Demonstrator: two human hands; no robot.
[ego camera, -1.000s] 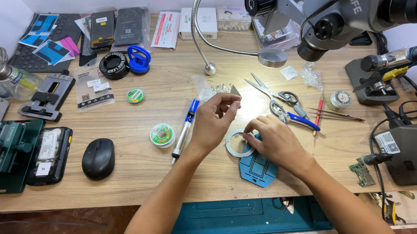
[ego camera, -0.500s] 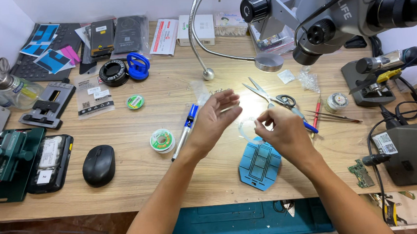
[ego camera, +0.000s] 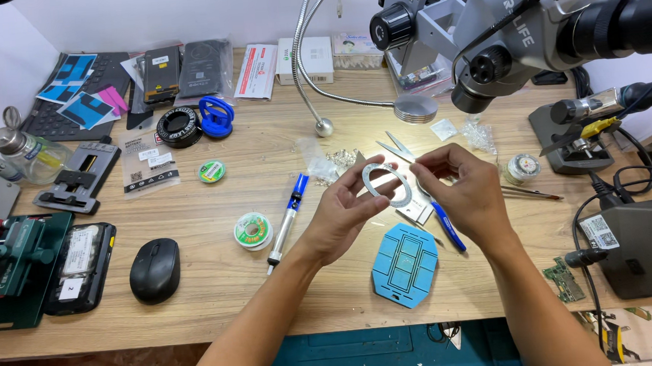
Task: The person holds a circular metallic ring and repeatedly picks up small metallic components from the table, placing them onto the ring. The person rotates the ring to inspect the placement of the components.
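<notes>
So both sets of fingers are pinched on the same thing: a thin pale ring of tape [ego camera: 386, 186], held up above the wooden bench [ego camera: 219, 287] about the middle of the view. The left hand [ego camera: 341, 218] grips it from the 8 o'clock side, thumb and fingertips closed on the rim, and the right hand [ego camera: 468, 195] has it from 3 o'clock, fingers closed on the far edge. You can see the bench right through the hole. Straight down at 6 o'clock from the ring sits a blue octagonal holder plate [ego camera: 405, 264], flat on the wood, not touched. At 9 o'clock of the left hand lies a blue-handled iron [ego camera: 288, 223] and just beyond it a small green solder spool [ego camera: 253, 230]. Peeking out at 12 o'clock behind the ring is a pair of scissors [ego camera: 397, 149], and a blue-handled tool [ego camera: 447, 227] pokes out under the right palm. Further out at 9 o'clock there's a black mouse [ego camera: 155, 269], and up at 1 o'clock the microscope head [ego camera: 482, 23] hangs over everything.
</notes>
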